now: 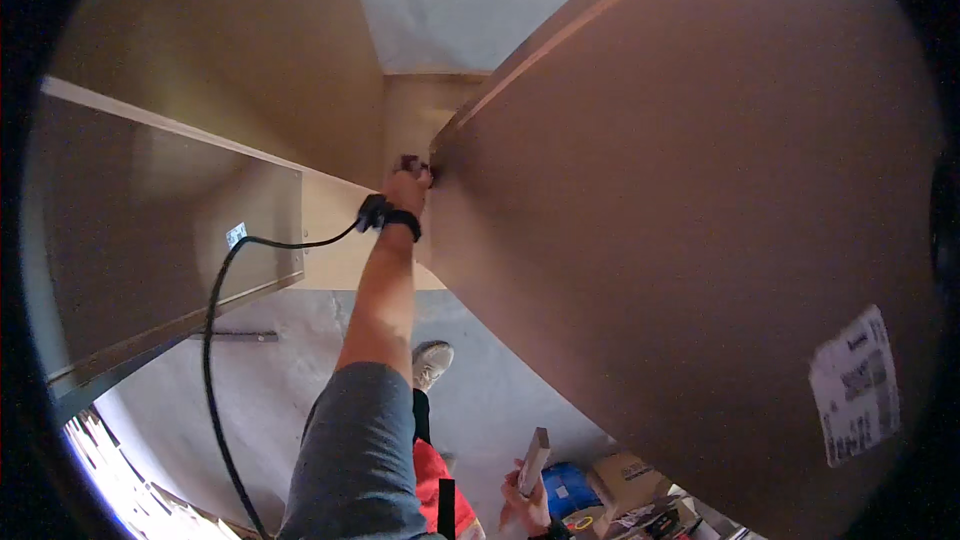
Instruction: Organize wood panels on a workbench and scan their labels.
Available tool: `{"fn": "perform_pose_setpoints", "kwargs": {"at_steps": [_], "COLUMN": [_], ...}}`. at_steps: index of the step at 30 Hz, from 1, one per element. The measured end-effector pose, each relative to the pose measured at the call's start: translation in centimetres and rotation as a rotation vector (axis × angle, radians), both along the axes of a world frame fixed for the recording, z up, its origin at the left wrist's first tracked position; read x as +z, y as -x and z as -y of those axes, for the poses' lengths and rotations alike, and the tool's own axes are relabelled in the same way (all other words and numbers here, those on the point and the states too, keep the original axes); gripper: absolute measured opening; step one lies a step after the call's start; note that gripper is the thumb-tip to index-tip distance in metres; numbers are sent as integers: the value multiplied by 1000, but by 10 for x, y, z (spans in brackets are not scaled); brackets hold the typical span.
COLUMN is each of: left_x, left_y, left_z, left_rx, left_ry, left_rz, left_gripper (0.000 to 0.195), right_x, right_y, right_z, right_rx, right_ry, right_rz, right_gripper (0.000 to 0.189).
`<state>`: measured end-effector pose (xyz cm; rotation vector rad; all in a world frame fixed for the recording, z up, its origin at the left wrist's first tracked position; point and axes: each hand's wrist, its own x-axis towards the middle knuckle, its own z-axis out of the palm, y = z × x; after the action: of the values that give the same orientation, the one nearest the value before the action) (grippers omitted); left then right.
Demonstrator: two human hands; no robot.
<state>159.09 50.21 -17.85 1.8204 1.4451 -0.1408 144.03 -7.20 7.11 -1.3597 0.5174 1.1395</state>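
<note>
My left hand (407,184) reaches forward between large wooden panels, its fingers closed around a small dark object (409,163) too blurred to name. It is beside the near edge of the big brown panel (675,202) on the right. A black strap and a small device with a black cable (217,390) are on that wrist. Lower in the view, my right hand (527,502) holds a short wooden block (535,461) upright. To the left stands a brown panel (172,202) with a small label and a pale top edge.
A pale board (337,229) spans between the side panels. Below lies the grey floor (487,360) with a shoe (432,364) on it. At the lower right are a blue item (571,491), a cardboard box (626,481) and assorted tools. A printed label (856,388) is on the right panel.
</note>
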Motion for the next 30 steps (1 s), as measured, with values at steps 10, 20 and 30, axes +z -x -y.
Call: {"fn": "perform_pose_setpoints", "kwargs": {"at_steps": [10,20,30], "left_x": [54,211,371], "left_y": [290,358,344], "left_z": [189,366,629], "left_rx": [-59,-850,-1283], "left_ry": [-31,-55,-146], "left_rz": [12,-86,413], "left_gripper": [38,44,43], "right_x": [23,73,123], "right_y": [60,182,437], "right_z": [40,173,383], "right_rx": [-154,466,-252], "right_ry": [100,572,445], "right_rz": [-179,353,188], "right_gripper": [42,72,60]}}
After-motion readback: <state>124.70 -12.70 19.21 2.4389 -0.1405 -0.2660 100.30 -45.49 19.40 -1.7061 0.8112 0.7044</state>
